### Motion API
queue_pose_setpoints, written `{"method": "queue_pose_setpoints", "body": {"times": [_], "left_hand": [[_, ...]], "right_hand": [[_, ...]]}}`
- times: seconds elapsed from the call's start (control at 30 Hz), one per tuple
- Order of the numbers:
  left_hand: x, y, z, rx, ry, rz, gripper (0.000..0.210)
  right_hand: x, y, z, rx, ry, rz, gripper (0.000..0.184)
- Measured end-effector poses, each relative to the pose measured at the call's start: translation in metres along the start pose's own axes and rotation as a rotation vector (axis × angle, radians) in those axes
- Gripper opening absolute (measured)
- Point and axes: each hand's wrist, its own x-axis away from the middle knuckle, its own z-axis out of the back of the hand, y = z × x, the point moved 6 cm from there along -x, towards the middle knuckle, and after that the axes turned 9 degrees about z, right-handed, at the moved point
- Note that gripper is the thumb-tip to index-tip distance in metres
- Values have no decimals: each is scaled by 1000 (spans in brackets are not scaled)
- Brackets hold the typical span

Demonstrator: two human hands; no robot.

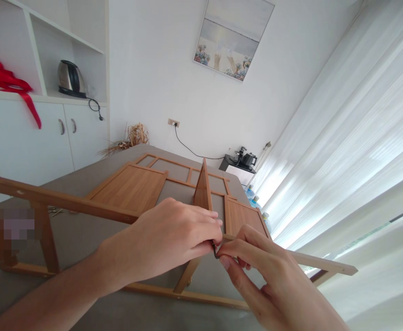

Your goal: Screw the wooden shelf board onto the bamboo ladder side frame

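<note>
A wooden frame (pixel 66 204) of long rails and short crossbars stands in front of me, with an upright wooden panel (pixel 203 186) in its middle. My left hand (pixel 173 232) lies over the top rail, fingers curled around the wood where the panel meets it. Between the thumb and fingers of my right hand (pixel 266 266) is a thin dark hex key (pixel 216 252), bent at an angle. One end of the key runs up to my left fingertips. Whatever it sits in is hidden behind them.
Flat wooden panels (pixel 128 186) lie on the grey-covered surface (pixel 108 168) beyond the frame. White cabinets with a kettle (pixel 70 78) stand at left. Dried stalks (pixel 137 134) lie near the wall. Water bottles (pixel 254 202) and white curtains (pixel 360 151) are on the right.
</note>
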Motion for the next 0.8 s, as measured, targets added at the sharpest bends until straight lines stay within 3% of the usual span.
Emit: {"method": "queue_pose_setpoints", "body": {"times": [0.8], "left_hand": [[-1,2,4,-35,72,-24,15]], "right_hand": [[0,0,1,8,8,29,19]]}}
